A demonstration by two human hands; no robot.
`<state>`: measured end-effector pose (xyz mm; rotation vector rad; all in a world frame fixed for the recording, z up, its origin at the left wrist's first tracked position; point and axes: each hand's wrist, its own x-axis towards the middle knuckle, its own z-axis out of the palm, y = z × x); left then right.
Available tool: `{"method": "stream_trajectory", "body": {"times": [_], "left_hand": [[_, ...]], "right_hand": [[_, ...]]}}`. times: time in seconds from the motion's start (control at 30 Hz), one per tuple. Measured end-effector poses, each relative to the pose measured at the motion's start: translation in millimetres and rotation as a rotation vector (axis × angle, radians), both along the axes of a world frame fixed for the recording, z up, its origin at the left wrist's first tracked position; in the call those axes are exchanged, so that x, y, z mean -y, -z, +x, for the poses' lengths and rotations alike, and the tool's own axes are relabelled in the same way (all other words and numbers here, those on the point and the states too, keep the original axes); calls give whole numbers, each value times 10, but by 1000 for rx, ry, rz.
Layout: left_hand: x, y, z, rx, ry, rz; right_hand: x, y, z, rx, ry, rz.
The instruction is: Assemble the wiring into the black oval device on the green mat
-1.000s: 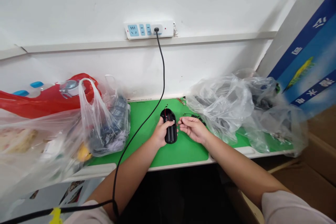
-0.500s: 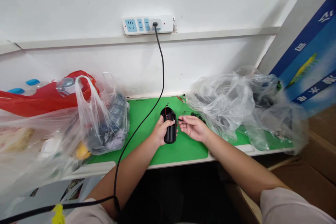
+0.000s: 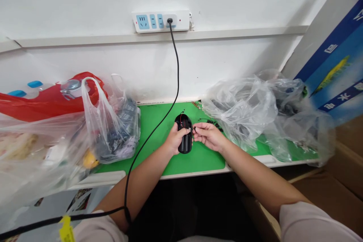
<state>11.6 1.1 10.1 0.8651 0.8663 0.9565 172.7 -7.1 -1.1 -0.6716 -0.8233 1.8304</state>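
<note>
A black oblong plastic housing [image 3: 185, 145] with a hollow inside and thin red wires is gripped in my left hand [image 3: 174, 138], thumb lying over its front. It is held upright above the green tabletop. Just to its right, my right hand [image 3: 209, 135] pinches a small black piece [image 3: 194, 130] between thumb and fingertips, close to the housing's right edge. What that small piece is cannot be made out. Behind my right hand lies a little heap of small black parts [image 3: 214, 123] on the green surface.
Clear plastic bags with contents stand on the right [image 3: 244, 106] and left [image 3: 116, 132]. A red bag [image 3: 51, 104] lies at far left. A black cable [image 3: 177, 72] runs from the power strip [image 3: 161, 21] down across my left forearm. A blue printed board [image 3: 337, 68] leans at right.
My right hand has drawn slightly closer to the housing, its fingers curled tighter on the small black piece. The left hand keeps its hold, and the view has shifted a little.
</note>
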Motion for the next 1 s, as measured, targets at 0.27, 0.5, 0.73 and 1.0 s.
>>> {"method": "stream_trajectory", "body": {"times": [0.27, 0.5, 0.73, 1.0], "left_hand": [[3, -2, 5, -12, -23, 1], [-2, 8, 5, -53, -48, 37], [3, 13, 10, -78, -112, 57], [-4, 57, 1, -88, -105, 115]], "right_hand": [[11, -17, 11, 45, -4, 32], [22, -36, 11, 77, 14, 68], [22, -18, -4, 162, 93, 59], [32, -44, -63, 238, 185, 16]]}}
